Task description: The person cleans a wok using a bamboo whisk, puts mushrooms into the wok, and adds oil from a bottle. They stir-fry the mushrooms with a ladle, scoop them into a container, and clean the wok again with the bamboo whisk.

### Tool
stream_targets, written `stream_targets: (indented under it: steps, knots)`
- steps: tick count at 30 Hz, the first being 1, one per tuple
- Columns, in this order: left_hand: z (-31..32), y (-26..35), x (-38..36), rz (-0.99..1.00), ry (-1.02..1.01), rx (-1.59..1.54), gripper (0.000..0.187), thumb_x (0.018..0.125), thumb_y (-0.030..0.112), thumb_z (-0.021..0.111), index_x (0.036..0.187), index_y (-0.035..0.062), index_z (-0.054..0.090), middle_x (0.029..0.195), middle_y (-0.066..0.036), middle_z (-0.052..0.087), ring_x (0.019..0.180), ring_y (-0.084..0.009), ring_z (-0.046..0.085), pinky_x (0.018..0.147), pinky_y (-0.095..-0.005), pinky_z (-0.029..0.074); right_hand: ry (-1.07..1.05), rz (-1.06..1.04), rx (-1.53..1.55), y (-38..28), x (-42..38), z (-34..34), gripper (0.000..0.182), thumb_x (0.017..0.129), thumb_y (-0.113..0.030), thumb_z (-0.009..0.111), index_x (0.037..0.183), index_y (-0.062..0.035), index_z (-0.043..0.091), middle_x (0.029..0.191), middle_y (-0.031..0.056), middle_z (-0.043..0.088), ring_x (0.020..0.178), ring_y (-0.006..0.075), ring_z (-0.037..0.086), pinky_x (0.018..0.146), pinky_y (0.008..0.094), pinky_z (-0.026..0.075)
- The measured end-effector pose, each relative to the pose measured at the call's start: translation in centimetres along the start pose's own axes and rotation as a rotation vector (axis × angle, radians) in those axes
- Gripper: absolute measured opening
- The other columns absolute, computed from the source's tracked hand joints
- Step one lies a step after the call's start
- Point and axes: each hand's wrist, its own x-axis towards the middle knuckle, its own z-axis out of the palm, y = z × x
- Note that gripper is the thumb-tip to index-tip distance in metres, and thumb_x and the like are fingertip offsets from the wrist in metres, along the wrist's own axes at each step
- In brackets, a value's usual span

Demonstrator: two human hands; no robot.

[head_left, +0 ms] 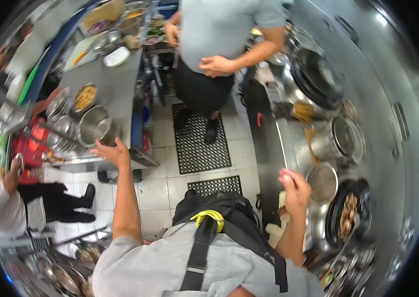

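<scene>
While the left hand (115, 153) spreads open near a steel pot (95, 124) at ten o'clock, the right hand (294, 188) hangs loosely curled, empty, at three o'clock.

One head-worn fisheye view looks steeply down over the kitchen aisle.

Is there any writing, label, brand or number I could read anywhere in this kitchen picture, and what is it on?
None can be read: no legible text shows on the steel counter, the pans, the wok or the floor mat. The fisheye view is too blurred for small print.
</scene>
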Motion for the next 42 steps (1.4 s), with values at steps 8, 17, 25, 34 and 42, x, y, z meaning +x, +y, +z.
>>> stream_targets:
  steps: [8,17,25,34,42]
  knots:
    - [0.6,3.9,-16.1,0.488,-0.983,-0.31,0.056,0.085,0.014,0.067,0.135,-0.0028,0.047,0.133,-0.024,0.055,0.124,-0.0368,0.053,0.104,-0.0416,0.042,-0.313,-0.289,-0.068,-1.6,1.7,3.0,0.02,0.091,-0.018,0.065,0.101,-0.0011,0.07,0.093,0.0131,0.068,0.082,0.0286,0.068,0.071,0.0365,0.054]
    - [-2.0,-15.5,-25.1,0.342,-1.924,0.619,0.032,0.089,0.02,0.066,0.112,-0.0009,0.06,0.094,-0.016,0.066,0.085,-0.0289,0.063,0.075,-0.0375,0.05,-0.151,-0.229,-0.019,2.9,-4.5,-5.1,0.021,0.093,-0.018,0.063,0.105,-0.0026,0.069,0.096,0.0123,0.069,0.087,0.0281,0.068,0.075,0.0376,0.054]
    - [1.8,-7.1,-28.2,0.28,-1.896,0.395,0.027,0.09,0.021,0.064,0.107,0.0012,0.061,0.081,-0.01,0.064,0.066,-0.0219,0.06,0.059,-0.0331,0.049,0.078,-0.04,0.047,7.3,-13.3,-12.2,0.02,0.093,-0.018,0.063,0.104,-0.0022,0.069,0.088,0.0147,0.068,0.076,0.0268,0.066,0.066,0.0363,0.051]
    - [10.0,14.4,-37.0,0.555,-2.142,-0.019,0.02,0.09,0.018,0.063,0.104,0.0033,0.062,0.072,-0.003,0.061,0.055,-0.0132,0.057,0.05,-0.0293,0.047,0.61,0.149,-0.052,5.9,-21.8,-14.4,0.02,0.091,-0.022,0.061,0.097,-0.0046,0.069,0.082,0.0128,0.067,0.073,0.0287,0.066,0.066,0.0383,0.05]
    - [16.9,17.6,-42.0,0.837,-2.602,-0.187,0.007,0.09,0.016,0.062,0.091,0.0099,0.059,0.068,-0.001,0.056,0.052,-0.0112,0.053,0.039,-0.0272,0.041,0.991,0.736,-0.305,12.9,-33.2,-6.2,0.024,0.091,-0.027,0.059,0.095,-0.0068,0.071,0.087,0.0153,0.069,0.083,0.034,0.067,0.073,0.043,0.053]
